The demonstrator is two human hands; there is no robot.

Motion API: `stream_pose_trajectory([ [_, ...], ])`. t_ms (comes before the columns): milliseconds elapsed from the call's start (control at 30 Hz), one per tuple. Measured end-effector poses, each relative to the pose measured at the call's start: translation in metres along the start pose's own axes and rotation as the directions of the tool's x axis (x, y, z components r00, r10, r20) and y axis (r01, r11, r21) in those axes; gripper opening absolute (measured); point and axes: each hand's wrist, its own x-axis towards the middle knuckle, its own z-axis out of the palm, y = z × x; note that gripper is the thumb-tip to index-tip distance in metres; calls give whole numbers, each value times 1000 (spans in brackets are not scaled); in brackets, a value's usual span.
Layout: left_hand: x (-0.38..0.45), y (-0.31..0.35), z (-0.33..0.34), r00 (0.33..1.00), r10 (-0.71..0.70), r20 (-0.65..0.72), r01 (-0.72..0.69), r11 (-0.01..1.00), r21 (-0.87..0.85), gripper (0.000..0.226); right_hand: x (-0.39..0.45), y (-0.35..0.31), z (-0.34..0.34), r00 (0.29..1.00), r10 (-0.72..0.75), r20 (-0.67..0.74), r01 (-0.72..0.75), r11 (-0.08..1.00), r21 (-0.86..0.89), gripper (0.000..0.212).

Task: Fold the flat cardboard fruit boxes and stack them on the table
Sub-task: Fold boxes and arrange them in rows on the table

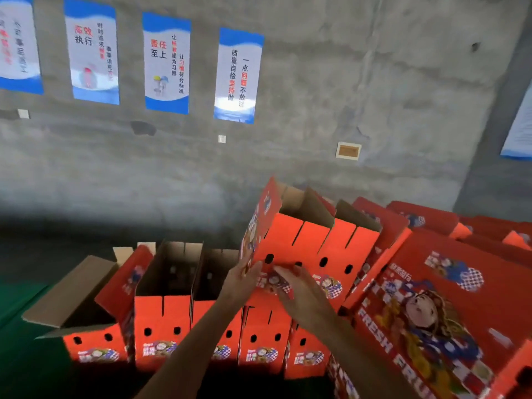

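Note:
A folded red fruit box (311,243) with its top open sits raised and tilted above a row of several folded red boxes (161,321) on the table. My left hand (241,279) grips its lower left corner. My right hand (293,283) lies with straight fingers against the lower front face. At the right lies a pile of flat red boxes (437,306) printed with a cartoon figure and "FRESH FRUIT".
A grey concrete wall (316,96) with several blue and white posters (237,76) rises behind the table. The leftmost box (83,306) has a brown flap hanging open to the left. A green surface (20,300) shows at the left edge.

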Motion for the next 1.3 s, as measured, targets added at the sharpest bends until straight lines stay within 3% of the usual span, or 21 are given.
stream_pose_trajectory([
  [100, -7, -24, 0, 996, -25, 81, 32, 996, -85, 54, -10, 17, 23, 998, -4, 68, -1, 998, 67, 59],
  [200, -21, -31, -1, 997, -18, 68, 32, 978, -204, 53, -19, 10, 30, 1000, 21, -5, -19, 975, 220, 57],
  [333, -56, -35, 2, 992, 126, -2, -126, 992, 25, 57, -52, -2, 30, 997, -3, -76, 26, 955, 294, 56],
  [500, -117, -20, -8, 977, 200, 69, -210, 957, 202, 56, -116, -27, 21, 997, 67, -44, -48, 940, 338, 57],
  [633, -182, 7, -24, 992, 119, 49, -127, 973, 193, 46, -183, -41, 11, 994, 102, 36, -108, 935, 337, 61],
  [733, -246, 9, -39, 995, 39, 87, -62, 957, 283, 43, -242, -45, 17, 976, 187, 114, -216, 906, 363, 68],
  [833, -313, -9, -49, 987, -111, 116, 44, 883, 467, 53, -305, -42, 36, 933, 237, 270, -335, 846, 416, 69],
  [933, -373, -37, -61, 932, -340, 125, 207, 783, 587, 66, -359, -34, 52, 873, 234, 427, -421, 803, 422, 64],
  [1033, -417, -65, -73, 877, -462, 131, 216, 623, 752, 85, -399, -29, 60, 814, 272, 513, -494, 788, 366, 58],
  [1133, -448, -87, -76, 832, -554, 41, 276, 476, 835, 104, -427, -31, 69, 744, 319, 587, -562, 773, 293, 57],
  [1233, -464, -106, -74, 784, -619, -45, 314, 332, 890, 110, -444, -41, 78, 768, 321, 555, -511, 829, 227, 45],
  [1300, -469, -113, -73, 792, -607, -65, 295, 288, 911, 108, -447, -49, 82, 810, 319, 491, -473, 852, 227, 34],
])
